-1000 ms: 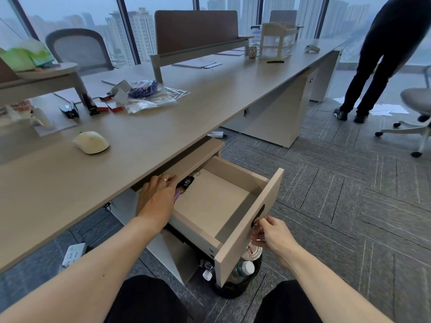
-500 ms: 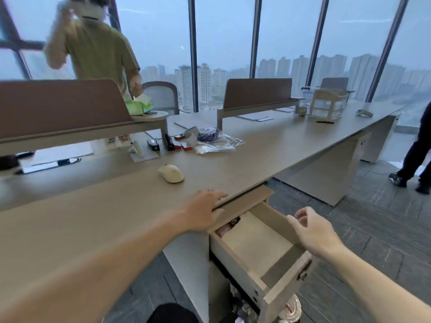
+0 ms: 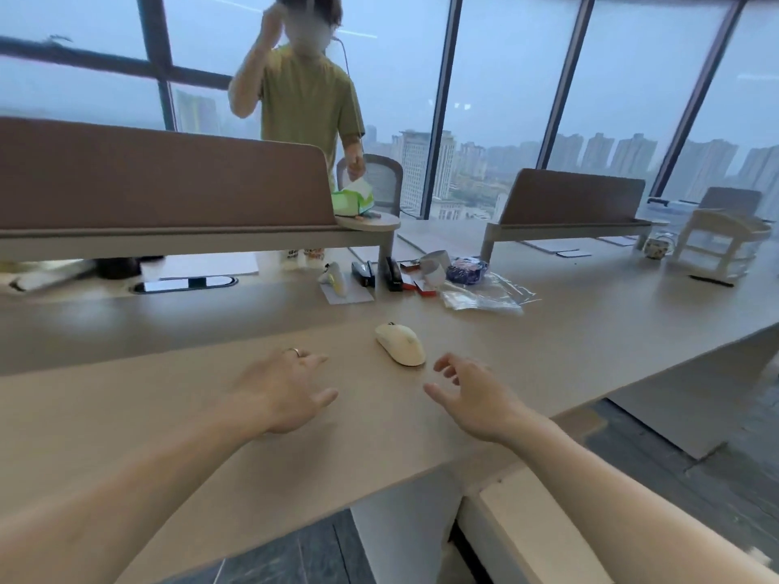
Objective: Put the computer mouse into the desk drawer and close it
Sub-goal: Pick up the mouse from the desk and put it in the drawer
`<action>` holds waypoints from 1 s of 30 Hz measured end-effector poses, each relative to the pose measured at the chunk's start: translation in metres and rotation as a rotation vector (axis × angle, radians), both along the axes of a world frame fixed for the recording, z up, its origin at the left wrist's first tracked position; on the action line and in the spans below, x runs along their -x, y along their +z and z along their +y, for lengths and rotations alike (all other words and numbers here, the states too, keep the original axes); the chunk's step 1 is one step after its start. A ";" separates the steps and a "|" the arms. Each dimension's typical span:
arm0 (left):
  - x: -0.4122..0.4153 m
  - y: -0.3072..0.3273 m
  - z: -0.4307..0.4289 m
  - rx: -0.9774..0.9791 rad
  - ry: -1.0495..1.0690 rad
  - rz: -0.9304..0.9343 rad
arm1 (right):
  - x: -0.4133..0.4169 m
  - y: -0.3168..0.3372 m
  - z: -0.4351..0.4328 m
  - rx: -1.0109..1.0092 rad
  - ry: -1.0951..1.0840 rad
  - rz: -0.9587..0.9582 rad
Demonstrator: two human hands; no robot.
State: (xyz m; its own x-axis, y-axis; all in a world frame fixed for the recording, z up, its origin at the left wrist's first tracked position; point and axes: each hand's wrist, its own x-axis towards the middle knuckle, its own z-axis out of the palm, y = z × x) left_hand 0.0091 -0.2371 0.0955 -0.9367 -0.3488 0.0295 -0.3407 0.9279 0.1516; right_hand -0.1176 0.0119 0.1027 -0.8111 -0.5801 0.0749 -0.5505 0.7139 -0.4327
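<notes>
The drawer (image 3: 512,520) shows only a pale rim at the bottom edge; the right forearm crosses it and the frame cuts it off, so its inside cannot be seen. Both forearms run out of the picture at the bottom. Under the left hand (image 3: 283,392) the worktop (image 3: 590,330) is hidden, and whether the palm touches it cannot be told. The whole view is softly blurred. The far clutter near the black staplers (image 3: 381,274) is too small to name, and the print on the blue packet (image 3: 466,270) is unreadable. The person standing (image 3: 310,103) beyond the divider (image 3: 168,179) is hidden from the waist down.
</notes>
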 end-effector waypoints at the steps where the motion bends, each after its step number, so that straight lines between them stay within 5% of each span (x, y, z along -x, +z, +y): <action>1: 0.002 -0.006 0.000 0.008 -0.007 0.019 | 0.005 -0.002 -0.013 -0.004 0.017 0.009; 11: 0.024 -0.046 -0.005 -0.018 0.118 0.123 | 0.068 -0.018 -0.100 0.048 0.074 0.137; 30: 0.033 -0.050 -0.005 -0.055 0.143 0.139 | 0.087 -0.041 -0.105 -0.052 0.174 0.156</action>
